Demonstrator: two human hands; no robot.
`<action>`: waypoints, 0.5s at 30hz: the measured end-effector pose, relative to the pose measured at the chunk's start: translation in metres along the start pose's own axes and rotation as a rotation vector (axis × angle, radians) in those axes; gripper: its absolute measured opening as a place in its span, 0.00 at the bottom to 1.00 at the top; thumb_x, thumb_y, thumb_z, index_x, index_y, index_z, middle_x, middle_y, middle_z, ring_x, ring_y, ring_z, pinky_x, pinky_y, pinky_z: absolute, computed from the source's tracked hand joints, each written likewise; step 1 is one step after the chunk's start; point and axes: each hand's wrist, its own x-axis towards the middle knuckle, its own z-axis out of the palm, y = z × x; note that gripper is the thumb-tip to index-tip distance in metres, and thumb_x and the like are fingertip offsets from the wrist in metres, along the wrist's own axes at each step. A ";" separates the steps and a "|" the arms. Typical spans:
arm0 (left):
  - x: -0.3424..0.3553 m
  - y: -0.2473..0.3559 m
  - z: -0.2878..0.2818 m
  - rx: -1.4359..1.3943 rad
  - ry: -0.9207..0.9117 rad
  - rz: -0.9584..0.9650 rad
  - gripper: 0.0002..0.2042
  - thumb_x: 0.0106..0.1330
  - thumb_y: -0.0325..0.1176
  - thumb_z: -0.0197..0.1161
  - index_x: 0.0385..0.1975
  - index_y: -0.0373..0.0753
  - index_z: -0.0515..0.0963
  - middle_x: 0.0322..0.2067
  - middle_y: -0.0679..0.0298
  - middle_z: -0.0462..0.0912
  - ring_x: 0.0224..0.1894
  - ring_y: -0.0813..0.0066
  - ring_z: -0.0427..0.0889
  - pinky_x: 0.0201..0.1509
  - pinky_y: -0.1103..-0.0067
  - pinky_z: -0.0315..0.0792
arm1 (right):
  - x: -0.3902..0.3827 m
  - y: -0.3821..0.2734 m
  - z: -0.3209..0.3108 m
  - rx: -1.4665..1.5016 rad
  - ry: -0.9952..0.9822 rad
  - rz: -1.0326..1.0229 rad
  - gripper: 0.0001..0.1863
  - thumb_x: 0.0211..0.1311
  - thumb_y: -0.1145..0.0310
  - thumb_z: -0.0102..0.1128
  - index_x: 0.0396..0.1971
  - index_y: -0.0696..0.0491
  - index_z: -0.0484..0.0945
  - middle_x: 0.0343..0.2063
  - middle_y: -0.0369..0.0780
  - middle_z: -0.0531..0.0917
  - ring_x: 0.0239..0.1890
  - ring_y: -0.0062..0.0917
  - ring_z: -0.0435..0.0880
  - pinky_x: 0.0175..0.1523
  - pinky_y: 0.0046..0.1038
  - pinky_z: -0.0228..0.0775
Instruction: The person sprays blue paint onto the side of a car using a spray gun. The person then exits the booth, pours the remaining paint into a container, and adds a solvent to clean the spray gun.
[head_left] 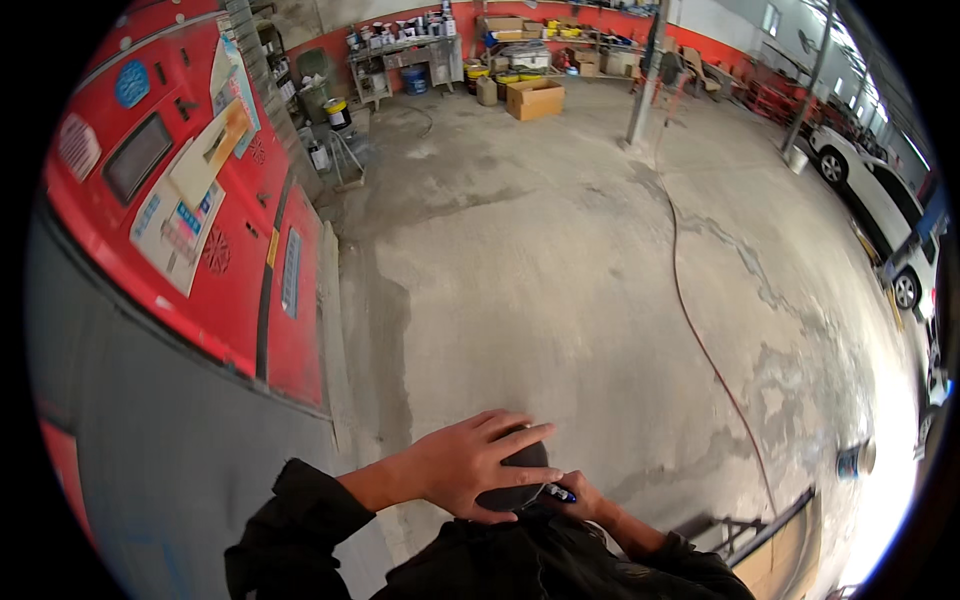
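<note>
Close to my body, my left hand (475, 463) lies over a dark, rounded thing (522, 474). Its fingers curve across the top, with the thumb against the lower side. Just to the right, my right hand (583, 497) is closed round a small blue-and-silver part (558, 492) that pokes out between the fingers. This part sits right beside the dark thing; whether the two are joined I cannot tell. Both of my forearms are in black sleeves, and my dark clothing hides what lies below the hands.
A red cabinet (250, 330) with stuck-on papers stands at left. A reddish hose (690, 310) runs along the concrete floor (520, 280). A bucket (855, 460) and a frame (770, 550) with brown sheeting are at right. Farther off are a post (648, 90), a cardboard box (535, 98) and a white car (880, 190).
</note>
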 end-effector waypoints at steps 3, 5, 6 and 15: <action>0.035 -0.107 -0.052 0.107 0.030 -0.040 0.29 0.53 0.52 0.68 0.57 0.53 0.75 0.58 0.49 0.69 0.52 0.47 0.74 0.54 0.59 0.72 | 0.123 -0.030 -0.080 0.005 0.005 -0.094 0.28 0.59 0.68 0.65 0.61 0.51 0.71 0.33 0.47 0.85 0.32 0.29 0.86 0.41 0.30 0.75; 0.048 -0.178 -0.094 0.136 0.031 -0.129 0.29 0.52 0.51 0.69 0.56 0.52 0.75 0.56 0.49 0.70 0.51 0.46 0.74 0.53 0.59 0.72 | 0.199 -0.048 -0.117 -0.003 -0.017 -0.117 0.28 0.59 0.68 0.65 0.61 0.50 0.72 0.32 0.47 0.85 0.32 0.32 0.87 0.40 0.31 0.75; 0.058 -0.212 -0.112 0.148 0.046 -0.160 0.29 0.51 0.51 0.69 0.55 0.52 0.75 0.54 0.50 0.71 0.50 0.46 0.75 0.53 0.60 0.73 | 0.238 -0.050 -0.137 -0.030 -0.029 -0.113 0.28 0.59 0.68 0.65 0.61 0.50 0.72 0.32 0.47 0.85 0.32 0.33 0.87 0.39 0.32 0.76; 0.113 -0.579 -0.217 0.451 0.368 -0.708 0.28 0.52 0.46 0.67 0.53 0.42 0.73 0.46 0.46 0.74 0.41 0.49 0.77 0.42 0.65 0.75 | 0.640 -0.065 -0.282 -0.090 0.108 0.001 0.31 0.61 0.67 0.63 0.65 0.45 0.67 0.31 0.55 0.82 0.33 0.50 0.83 0.35 0.36 0.74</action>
